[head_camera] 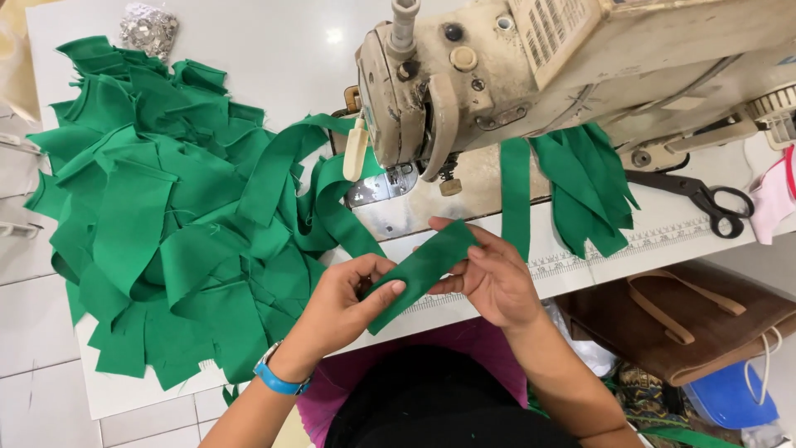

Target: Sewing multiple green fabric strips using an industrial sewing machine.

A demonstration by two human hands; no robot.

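Note:
Both my hands hold one green fabric strip (423, 267) just in front of the sewing machine (531, 75). My left hand (344, 303), with a blue wristband, pinches the strip's near end between thumb and fingers. My right hand (493, 278) grips the far end, fingers curled under it. The strip is tilted, its far end higher and to the right. A long chain of joined green strips (327, 199) runs from under the machine's presser foot (396, 178) to the left.
A big heap of green fabric pieces (157, 216) covers the white table's left half (274, 58). More green strips (580, 187) hang beside black scissors (705, 199) on the right. A brown bag (680, 323) lies below the table edge. A bag of small metal parts (149, 29) sits far left.

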